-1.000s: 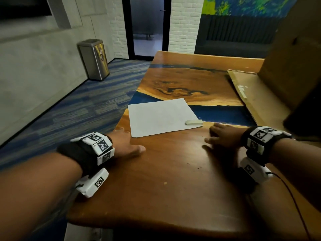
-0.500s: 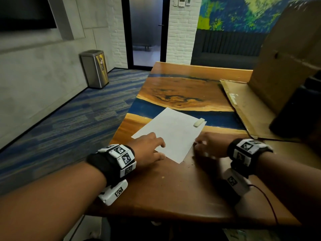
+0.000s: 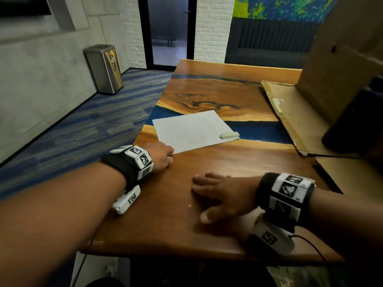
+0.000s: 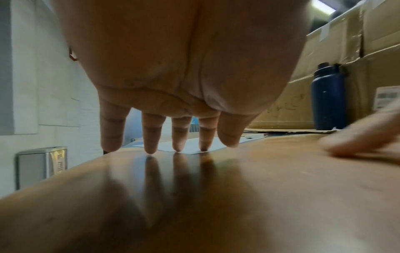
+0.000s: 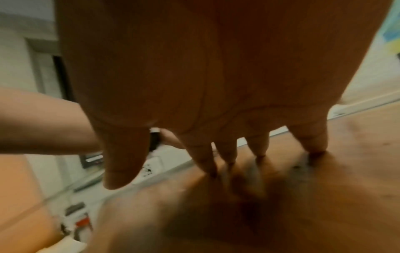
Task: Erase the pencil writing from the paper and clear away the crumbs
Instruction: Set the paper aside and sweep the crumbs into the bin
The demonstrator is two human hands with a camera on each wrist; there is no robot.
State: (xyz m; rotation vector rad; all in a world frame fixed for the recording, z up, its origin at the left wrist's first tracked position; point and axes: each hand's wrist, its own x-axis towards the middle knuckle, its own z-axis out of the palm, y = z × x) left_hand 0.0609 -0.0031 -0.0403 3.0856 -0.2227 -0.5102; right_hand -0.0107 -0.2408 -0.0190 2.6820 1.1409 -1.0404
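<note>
Here the left hand point(image 3: 160, 155) rests with straight fingertips point(image 4: 177, 145) on the near corner of the paper point(image 3: 192, 131); the right hand point(image 3: 223, 193) lies flat on the counter point(image 3: 238, 162), holding nothing. The eraser point(image 3: 229, 135) sits on the paper's right corner.

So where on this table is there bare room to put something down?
Bare wood lies beyond the paper, toward the far end of the table, and near the front edge between the left hand and right hand. The right side is crowded by cardboard.
</note>
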